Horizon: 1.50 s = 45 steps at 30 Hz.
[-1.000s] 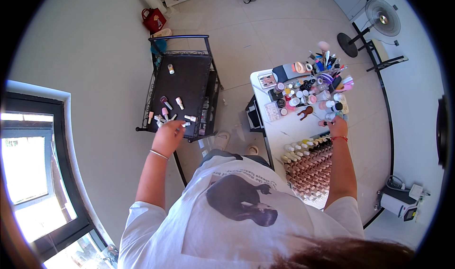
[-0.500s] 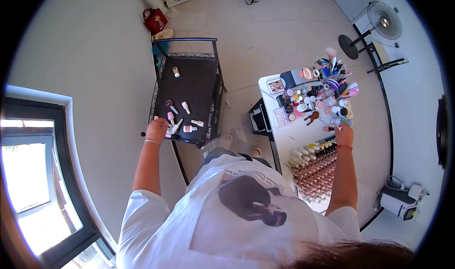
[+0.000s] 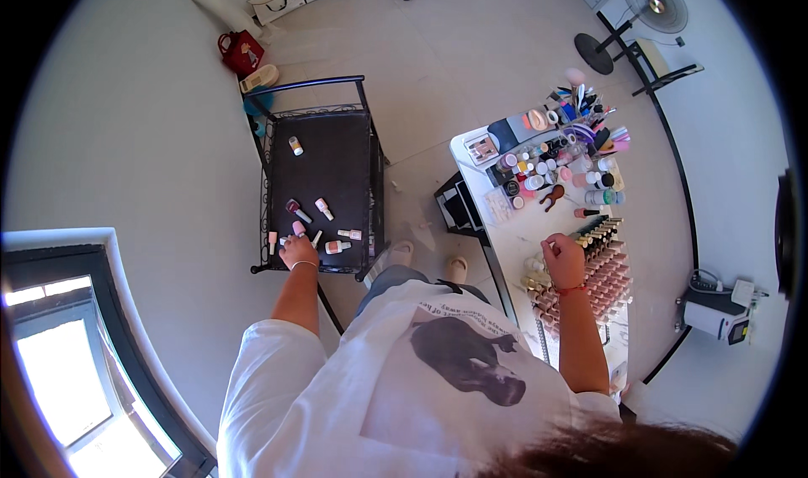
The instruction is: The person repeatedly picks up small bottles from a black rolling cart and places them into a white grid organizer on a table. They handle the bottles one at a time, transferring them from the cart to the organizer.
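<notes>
On the black cart (image 3: pixel 332 167), several small nail polish bottles lie loose. My left hand (image 3: pixel 300 252) is at the cart's near end, its fingers curled down on a pale bottle that they mostly cover. A pink bottle (image 3: pixel 299 228) lies just beyond the fingertips, and a peach one (image 3: pixel 272 241) is to their left. A dark red bottle (image 3: pixel 296 209) lies farther up. My right hand (image 3: pixel 565 262) hovers over the near part of the white table, fingers curled; anything inside them is hidden. Beneath and beside it stand rows of nail polish bottles (image 3: pixel 602 276). A dark-capped bottle (image 3: pixel 585 214) lies beyond the rows.
Jars, bottles and brushes (image 3: pixel 581 108) crowd the table's far end, along with a brown figure-shaped piece (image 3: pixel 552 197). A dark shelf unit (image 3: pixel 459 209) stands under the table's left side. A floor fan (image 3: pixel 652 7) is at the far right, a red bag (image 3: pixel 241 53) at the far left.
My right hand has moved left and nearer, away from the dark-capped bottle. My left hand has shifted over the bottles at the cart's near end. The whole view has turned slightly.
</notes>
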Each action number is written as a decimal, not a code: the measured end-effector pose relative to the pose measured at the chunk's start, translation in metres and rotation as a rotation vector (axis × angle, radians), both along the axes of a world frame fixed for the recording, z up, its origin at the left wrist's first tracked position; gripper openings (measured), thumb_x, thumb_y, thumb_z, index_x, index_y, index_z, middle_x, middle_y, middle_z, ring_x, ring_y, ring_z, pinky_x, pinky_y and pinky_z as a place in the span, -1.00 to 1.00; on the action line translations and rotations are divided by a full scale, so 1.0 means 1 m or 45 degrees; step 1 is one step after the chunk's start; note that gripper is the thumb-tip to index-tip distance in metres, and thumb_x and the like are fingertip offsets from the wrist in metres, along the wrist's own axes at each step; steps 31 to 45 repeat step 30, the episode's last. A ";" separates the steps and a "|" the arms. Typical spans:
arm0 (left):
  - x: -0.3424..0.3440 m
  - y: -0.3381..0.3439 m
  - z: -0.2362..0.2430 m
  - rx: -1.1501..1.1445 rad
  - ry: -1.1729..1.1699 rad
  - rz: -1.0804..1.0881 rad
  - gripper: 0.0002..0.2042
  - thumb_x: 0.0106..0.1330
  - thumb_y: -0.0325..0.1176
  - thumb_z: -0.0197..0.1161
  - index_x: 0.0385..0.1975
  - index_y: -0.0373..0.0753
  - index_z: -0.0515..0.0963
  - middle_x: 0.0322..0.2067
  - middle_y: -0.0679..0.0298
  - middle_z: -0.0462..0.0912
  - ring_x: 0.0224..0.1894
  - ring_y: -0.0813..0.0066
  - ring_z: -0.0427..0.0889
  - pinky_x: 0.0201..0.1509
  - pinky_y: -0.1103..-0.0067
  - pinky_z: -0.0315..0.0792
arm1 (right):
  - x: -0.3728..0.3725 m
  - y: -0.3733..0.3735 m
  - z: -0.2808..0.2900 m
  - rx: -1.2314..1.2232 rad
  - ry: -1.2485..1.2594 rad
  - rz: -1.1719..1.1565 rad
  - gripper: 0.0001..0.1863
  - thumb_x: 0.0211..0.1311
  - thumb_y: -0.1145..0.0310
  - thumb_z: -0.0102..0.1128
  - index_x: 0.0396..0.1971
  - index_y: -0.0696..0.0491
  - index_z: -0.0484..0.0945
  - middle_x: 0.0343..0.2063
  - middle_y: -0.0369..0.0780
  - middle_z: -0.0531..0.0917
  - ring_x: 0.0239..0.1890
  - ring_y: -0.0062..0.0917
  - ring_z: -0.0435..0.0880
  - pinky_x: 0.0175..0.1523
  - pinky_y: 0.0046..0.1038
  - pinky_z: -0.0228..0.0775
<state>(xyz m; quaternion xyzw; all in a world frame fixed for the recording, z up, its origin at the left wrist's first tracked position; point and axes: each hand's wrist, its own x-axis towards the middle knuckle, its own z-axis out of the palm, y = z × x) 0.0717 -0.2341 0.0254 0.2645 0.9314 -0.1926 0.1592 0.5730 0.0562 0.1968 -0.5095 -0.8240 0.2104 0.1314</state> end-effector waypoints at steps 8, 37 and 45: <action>0.001 0.018 0.031 0.671 -0.542 0.253 -0.65 0.25 -0.13 0.37 -0.08 -0.21 0.59 -0.12 0.20 0.66 -0.12 0.30 0.67 -0.01 0.36 0.50 | -0.018 -0.016 0.020 -0.091 0.145 0.043 -0.87 0.11 0.41 0.37 -0.39 0.12 0.63 -0.57 -0.15 0.59 -0.55 -0.37 0.58 -0.40 -0.36 0.43; 0.174 0.119 0.218 1.190 -2.295 0.049 -0.66 0.44 -0.26 0.22 0.09 -0.33 0.54 -0.20 0.26 0.67 -0.19 0.55 0.60 -0.04 0.59 0.49 | -0.116 -0.019 0.088 -1.008 0.752 0.715 -0.58 0.16 0.39 0.41 0.04 0.02 0.56 -0.28 -0.32 0.66 -0.28 -0.71 0.58 -0.25 -0.63 0.39; 0.174 0.119 0.218 1.190 -2.295 0.049 -0.66 0.44 -0.26 0.22 0.09 -0.33 0.54 -0.20 0.26 0.67 -0.19 0.55 0.60 -0.04 0.59 0.49 | -0.116 -0.019 0.088 -1.008 0.752 0.715 -0.58 0.16 0.39 0.41 0.04 0.02 0.56 -0.28 -0.32 0.66 -0.28 -0.71 0.58 -0.25 -0.63 0.39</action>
